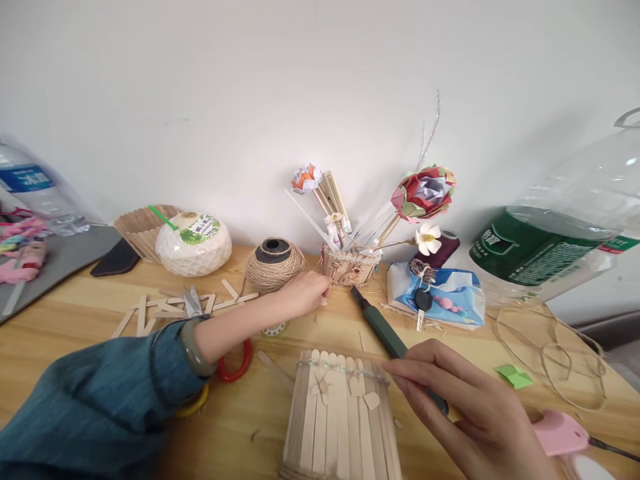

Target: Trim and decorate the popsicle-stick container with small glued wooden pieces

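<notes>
Your right grip (470, 403) seems to pinch and steady the stick piece (343, 417) on its left. Your left grip (303, 293) curls near the pot (350, 268); I can't tell its hold. Next, go gently.

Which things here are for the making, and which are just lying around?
Probably for the making:
craft-stick piece
loose sticks
twine
scissors
dark green tool

Probably just lying around:
white coconut
keys
blue-and-white packet
green-labelled bottle
</notes>
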Motion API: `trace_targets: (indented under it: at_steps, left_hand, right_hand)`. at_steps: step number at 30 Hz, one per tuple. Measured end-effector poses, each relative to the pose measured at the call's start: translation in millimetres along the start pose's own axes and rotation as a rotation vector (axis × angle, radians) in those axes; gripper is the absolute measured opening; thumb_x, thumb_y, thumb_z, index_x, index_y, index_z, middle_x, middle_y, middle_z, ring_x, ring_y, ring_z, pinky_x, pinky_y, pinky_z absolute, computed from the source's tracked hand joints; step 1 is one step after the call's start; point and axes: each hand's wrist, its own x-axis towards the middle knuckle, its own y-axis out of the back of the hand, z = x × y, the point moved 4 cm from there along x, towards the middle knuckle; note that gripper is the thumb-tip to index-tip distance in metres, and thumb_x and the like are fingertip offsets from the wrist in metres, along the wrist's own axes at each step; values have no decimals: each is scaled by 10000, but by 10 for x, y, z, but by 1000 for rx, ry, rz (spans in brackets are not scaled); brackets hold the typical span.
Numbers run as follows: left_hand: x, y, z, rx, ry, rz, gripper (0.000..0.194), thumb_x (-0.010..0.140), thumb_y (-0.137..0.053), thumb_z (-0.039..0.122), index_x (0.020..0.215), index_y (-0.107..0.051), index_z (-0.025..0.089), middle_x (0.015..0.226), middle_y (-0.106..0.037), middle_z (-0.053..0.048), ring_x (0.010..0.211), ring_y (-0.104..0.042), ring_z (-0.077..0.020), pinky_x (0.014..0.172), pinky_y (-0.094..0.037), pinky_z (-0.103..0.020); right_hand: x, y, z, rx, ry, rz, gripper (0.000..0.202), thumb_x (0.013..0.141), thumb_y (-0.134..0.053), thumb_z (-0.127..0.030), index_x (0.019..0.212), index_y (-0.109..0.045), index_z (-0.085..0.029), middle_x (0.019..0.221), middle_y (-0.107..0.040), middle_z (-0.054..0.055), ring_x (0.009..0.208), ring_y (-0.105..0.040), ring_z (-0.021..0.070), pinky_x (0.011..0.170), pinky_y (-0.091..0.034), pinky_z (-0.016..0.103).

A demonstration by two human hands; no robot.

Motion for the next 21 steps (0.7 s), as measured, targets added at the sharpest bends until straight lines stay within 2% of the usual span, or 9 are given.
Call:
trace_targets:
  at_steps: [4,7,9,12,13,16,19,21]
  left_hand:
    - [-13,57,27,-75,-19,47,285,902,-556,301,1146,-550,154,1134,-591,-82,935,-615,-209,785,-531,-407]
    - [-106,237,97,-129,-26,144,195,904,-552,274,1034,-600,137,1017,-637,-59,867,-629,-186,771,-527,-384]
    - [-245,408,179,-165,-25,241,166,907,-488,152,899,-653,136,903,-679,-52,827,-628,-181,790,-497,-351]
    - [-542,607,361,-220,-65,338,237,897,-471,135,1065,-632,182,980,-677,-39,816,-615,-162,725,-487,-300]
    - [-649,637,430,-230,-92,351,229,897,-479,143,1043,-647,198,949,-676,-24,818,-609,-155,731,-479,-291]
    - [-952,627,637,-352,-255,397,145,867,-547,118,833,-672,183,800,-670,8,746,-600,-119,685,-467,-229]
    - [-1170,532,797,-375,-414,461,115,856,-572,87,805,-634,170,697,-655,29,650,-573,-88,627,-453,-182]
    - [-1248,466,885,-335,-487,484,136,866,-541,71,819,-620,171,743,-676,17,678,-578,-98,650,-464,-199]
  right_hand:
    - [-11,0,4,-10,-17,-13,162,867,-519,-155,923,-663,-202,744,-616,24,617,-622,101,509,-508,162]
    - [-5,11,-19,-8,-18,8,167,859,-517,-133,914,-663,-193,734,-614,22,614,-622,101,514,-507,165]
    - [10,32,-48,-5,-3,52,177,851,-509,-115,890,-665,-189,711,-612,17,592,-616,93,502,-501,158]
    - [19,51,-74,0,10,81,192,847,-500,-104,874,-664,-200,701,-612,14,578,-606,91,484,-492,159]
    - [15,52,-74,5,7,81,194,849,-499,-102,879,-663,-201,706,-612,15,583,-605,92,488,-493,165]
    - [-20,33,-51,29,-10,53,186,858,-503,-103,909,-658,-192,741,-608,22,620,-605,99,518,-495,183]
    - [-57,0,-14,48,-40,27,170,869,-510,-115,934,-651,-184,773,-600,20,645,-604,97,539,-488,191]
    - [-66,-17,5,52,-54,24,159,876,-511,-124,935,-648,-180,782,-592,17,650,-599,94,550,-483,195]
